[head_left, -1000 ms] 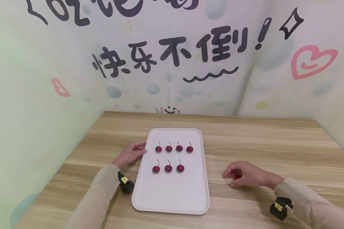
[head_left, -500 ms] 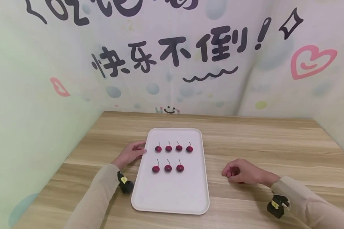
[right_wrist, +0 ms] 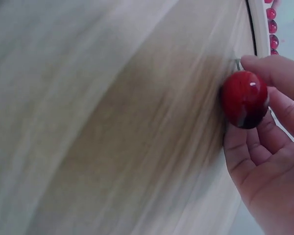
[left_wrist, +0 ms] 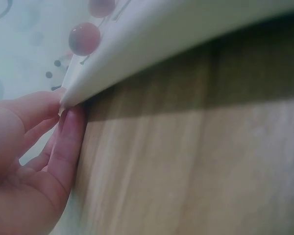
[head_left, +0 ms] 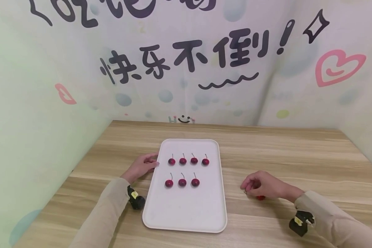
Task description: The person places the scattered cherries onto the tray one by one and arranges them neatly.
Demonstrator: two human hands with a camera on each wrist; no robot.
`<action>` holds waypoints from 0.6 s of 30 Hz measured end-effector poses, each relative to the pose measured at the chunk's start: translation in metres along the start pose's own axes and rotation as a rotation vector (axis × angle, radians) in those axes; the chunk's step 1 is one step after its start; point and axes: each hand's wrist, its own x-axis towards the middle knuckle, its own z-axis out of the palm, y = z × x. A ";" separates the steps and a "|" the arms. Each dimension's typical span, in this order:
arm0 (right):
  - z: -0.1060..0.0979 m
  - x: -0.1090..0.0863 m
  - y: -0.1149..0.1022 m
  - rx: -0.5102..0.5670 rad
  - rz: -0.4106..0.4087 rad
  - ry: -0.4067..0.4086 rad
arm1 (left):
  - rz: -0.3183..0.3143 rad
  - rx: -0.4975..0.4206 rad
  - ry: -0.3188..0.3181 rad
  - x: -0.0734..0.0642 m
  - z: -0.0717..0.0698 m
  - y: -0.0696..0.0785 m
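A white rectangular tray [head_left: 186, 212] lies on the wooden table, bearing two rows of red cherries with thin stems, such as this front-row cherry [head_left: 195, 182]. My left hand [head_left: 141, 167] grips the tray's left rim between thumb and fingers, as the left wrist view shows at the tray edge [left_wrist: 78, 90]. To the right of the tray, my right hand [head_left: 266, 186] pinches another cherry [right_wrist: 244, 98] by its stem [right_wrist: 237, 63], close over the table. That cherry's round body hangs beside the thumb, partly hidden by the hand in the head view.
The wooden table [head_left: 285, 151] reaches back to a printed curtain [head_left: 186, 100] with dark lettering. Black wrist cameras sit under both sleeves, the left one [head_left: 136, 199] right next to the tray's edge. The tray's front half [head_left: 173, 206] shows bare white surface.
The right hand has turned its fingers a little, and the cherry under it, almost hidden half a second ago, shows again below the thumb. Left hand and tray have stayed put.
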 end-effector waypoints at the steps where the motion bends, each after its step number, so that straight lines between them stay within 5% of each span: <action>1: 0.000 -0.001 0.000 0.004 0.000 -0.003 | 0.000 0.002 0.000 0.000 0.000 0.000; 10: 0.000 -0.004 0.001 -0.008 -0.061 -0.027 | -0.002 0.005 0.006 0.000 0.000 0.000; 18: -0.001 -0.004 0.000 -0.049 -0.033 0.003 | 0.001 0.017 0.015 0.001 0.001 -0.001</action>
